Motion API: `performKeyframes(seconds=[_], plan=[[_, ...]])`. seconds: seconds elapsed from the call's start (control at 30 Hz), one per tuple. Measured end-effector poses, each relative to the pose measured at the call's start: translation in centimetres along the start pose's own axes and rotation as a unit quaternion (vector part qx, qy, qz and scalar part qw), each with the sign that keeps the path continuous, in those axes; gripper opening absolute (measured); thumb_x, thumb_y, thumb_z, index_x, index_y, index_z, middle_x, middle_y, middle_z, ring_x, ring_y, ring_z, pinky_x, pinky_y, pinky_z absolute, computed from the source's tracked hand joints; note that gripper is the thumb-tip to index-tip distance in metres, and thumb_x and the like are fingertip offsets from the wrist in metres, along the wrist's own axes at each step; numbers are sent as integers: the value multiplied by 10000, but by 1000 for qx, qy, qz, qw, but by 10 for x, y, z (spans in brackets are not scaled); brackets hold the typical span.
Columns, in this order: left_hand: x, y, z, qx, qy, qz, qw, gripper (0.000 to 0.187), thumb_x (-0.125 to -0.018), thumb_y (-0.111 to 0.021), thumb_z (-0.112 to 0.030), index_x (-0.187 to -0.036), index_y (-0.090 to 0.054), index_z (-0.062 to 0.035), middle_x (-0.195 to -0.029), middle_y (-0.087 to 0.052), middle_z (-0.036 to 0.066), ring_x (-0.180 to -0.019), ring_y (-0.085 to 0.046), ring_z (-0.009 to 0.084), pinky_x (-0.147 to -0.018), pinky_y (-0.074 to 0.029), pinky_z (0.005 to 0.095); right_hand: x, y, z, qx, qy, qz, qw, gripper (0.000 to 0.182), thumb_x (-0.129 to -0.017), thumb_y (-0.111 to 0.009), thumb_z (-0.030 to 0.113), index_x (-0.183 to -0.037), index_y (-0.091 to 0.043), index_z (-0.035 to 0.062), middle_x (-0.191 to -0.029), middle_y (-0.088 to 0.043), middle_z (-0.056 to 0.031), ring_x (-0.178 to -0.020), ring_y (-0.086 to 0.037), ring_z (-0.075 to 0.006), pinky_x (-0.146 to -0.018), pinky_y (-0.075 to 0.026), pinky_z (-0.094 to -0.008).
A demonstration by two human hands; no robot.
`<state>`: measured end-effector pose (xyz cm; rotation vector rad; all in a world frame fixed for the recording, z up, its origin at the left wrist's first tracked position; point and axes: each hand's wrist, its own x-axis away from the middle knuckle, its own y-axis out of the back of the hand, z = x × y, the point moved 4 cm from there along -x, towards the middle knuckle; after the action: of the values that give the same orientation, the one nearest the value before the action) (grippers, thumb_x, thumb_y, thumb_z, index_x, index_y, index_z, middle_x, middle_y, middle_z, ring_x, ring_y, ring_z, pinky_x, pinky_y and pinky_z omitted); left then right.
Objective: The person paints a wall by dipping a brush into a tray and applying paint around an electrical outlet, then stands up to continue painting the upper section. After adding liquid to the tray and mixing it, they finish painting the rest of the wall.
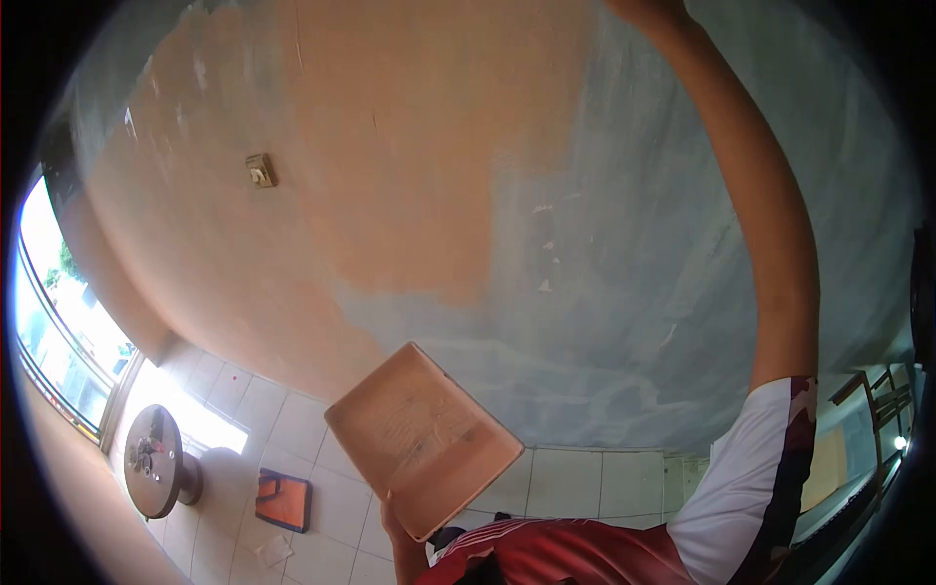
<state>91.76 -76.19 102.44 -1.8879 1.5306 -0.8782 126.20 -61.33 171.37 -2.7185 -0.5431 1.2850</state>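
Observation:
A paint tray (414, 414), coated in peach-orange paint, is tilted in front of my body. My left hand (392, 517) grips its lower left edge, with the thumb over the rim. My right arm stretches high up along the wall (624, 234). At the top edge of the view my right hand (651, 8) is mostly cut off, so its fingers and anything in them are hidden. Peach paint covers the wall's left and upper middle, while the right and lower parts are grey-blue with a few pale chipped spots.
A switch (260, 171) is fixed to the painted wall. On the tiled floor (341, 497) stand a round table-like spool (153, 463) with small things on top and an orange, dark-edged bag (283, 500). A bright window (68, 302) is at left, a wooden frame (868, 409) at right.

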Motion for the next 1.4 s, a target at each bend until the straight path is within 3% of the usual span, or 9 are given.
performKeyframes(seconds=[0.1,0.13,0.17,0.4,0.7,0.77,1.03,1.17,1.4], plan=[[2,19,3,-12,0,-24,1000,649,-960,-534,-402,-1469,-406,-20,-1396,-535,206,-1239,-565,374,-1039,-476,491,83,-38,34,-85,-52,272,957,188,-873,-702,230,-1043,-697,151,-1047,-711,-66,-996,-677,-209,-875,-547,-375],[2,21,1,-9,-7,-17,1000,650,-963,-533,-403,-1469,-404,-16,-1395,-535,209,-1235,-567,377,-1038,-476,490,111,-33,75,64,155,55,984,277,-857,-666,135,-1133,-689,128,-1190,-683,-89,-1114,-645,-260,-985,-511,-412],[3,23,0,-4,-13,-10,1000,651,-966,-532,-404,-1468,-403,-11,-1393,-535,213,-1231,-570,379,-1038,-477,490,151,-40,105,-26,130,117,984,366,-823,-665,124,-1188,-670,99,-1289,-641,-116,-1213,-599,-313,-1049,-474,-453],[6,48,-16,21,7,5,1000,640,-981,-515,-414,-1459,-413,0,-1399,-534,209,-1235,-570,372,-1043,-472,490,263,-4,244,-277,14,488,828,181,-843,-691,221,-1010,-704,154,-1005,-707,-40,-1008,-679,-241,-802,-547,-371],[21,86,-78,-18,9,-26,999,630,-999,-479,-438,-1453,-418,-7,-1397,-538,191,-1237,-573,342,-1044,-474,442,78,4,60,21,47,134,990,364,-854,-685,187,-1216,-665,157,-1150,-688,-73,-1036,-653,-271,-840,-555,-384],[22,108,-91,-31,-11,-51,998,623,-1004,-463,-381,-1472,-365,19,-1368,-532,230,-1205,-578,381,-1011,-487,490,38,17,68,4,13,49,999,258,-884,-681,186,-1134,-698,124,-931,-693,-82,-848,-664,-291,-735,-544,-414],[29,117,-147,-91,-33,-64,993,631,-1000,-495,-395,-1477,-367,-2,-1384,-518,214,-1226,-560,376,-1031,-469,489,189,-39,178,77,-34,228,970,374,-813,-616,179,-1177,-667,112,-1084,-669,-65,-1066,-629,-257,-943,-497,-392],[13,139,-145,-18,9,-24,1000,636,-998,-490,-383,-1490,-349,-5,-1398,-510,221,-1230,-558,384,-1030,-471,498,267,-9,271,-95,-64,267,957,247,-846,-628,141,-1090,-663,131,-1129,-649,-76,-1140,-599,-251,-1030,-453,-438],[-2,130,-134,-14,9,7,1000,630,-1005,-467,-382,-1495,-338,-9,-1400,-506,224,-1237,-554,390,-1028,-473,512,261,13,259,-69,-6,432,899,284,-858,-657,234,-1140,-674,207,-1200,-680,0,-1039,-657,-268,-879,-550,-423]])
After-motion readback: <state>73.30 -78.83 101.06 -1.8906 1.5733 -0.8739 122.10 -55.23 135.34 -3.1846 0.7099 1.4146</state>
